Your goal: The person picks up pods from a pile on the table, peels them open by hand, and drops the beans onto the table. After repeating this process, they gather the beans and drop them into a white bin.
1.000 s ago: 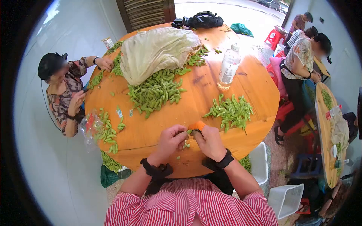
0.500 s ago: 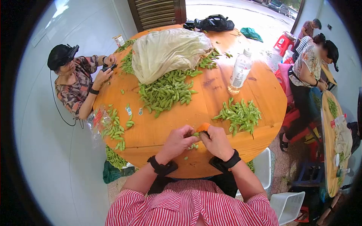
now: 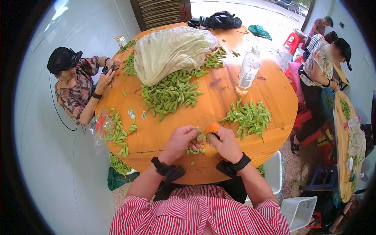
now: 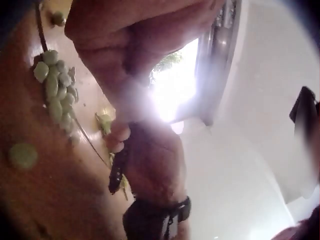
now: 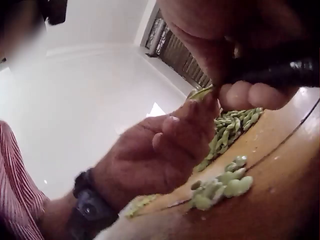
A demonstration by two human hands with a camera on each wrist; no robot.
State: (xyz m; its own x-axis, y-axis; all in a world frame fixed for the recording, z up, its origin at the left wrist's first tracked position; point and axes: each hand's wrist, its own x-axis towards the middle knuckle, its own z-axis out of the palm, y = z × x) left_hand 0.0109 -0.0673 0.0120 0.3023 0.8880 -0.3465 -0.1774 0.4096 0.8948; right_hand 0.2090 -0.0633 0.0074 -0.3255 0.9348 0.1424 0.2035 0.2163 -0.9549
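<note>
My left hand [image 3: 180,143] pinches a green edamame pod [image 3: 201,137] between thumb and fingers, over the near edge of the round wooden table. Right beside it, my right hand [image 3: 227,147] curls round a small orange-and-black tool [image 3: 212,129], its fingertips close to the pod. In the right wrist view the tool's dark part [image 5: 280,72] lies across the curled fingers, and the pod's tip [image 5: 201,93] shows above the left fingertips. The tool's working end is hidden. Below the hands sits a small cluster of shelled beans [image 4: 60,92], with one loose bean [image 4: 23,155] apart from it.
A large heap of pods [image 3: 168,96] lies ahead, partly under a pale cloth sack [image 3: 172,53]. Another pile [image 3: 248,117] is at right, behind it a plastic bottle [image 3: 249,72]. A person [image 3: 76,84] sits at left. White baskets [image 3: 298,211] stand at lower right.
My hands have drawn slightly apart, and more of the pod shows between them. The person at left has lowered the hands a little. The head view swung left, then back slightly.
</note>
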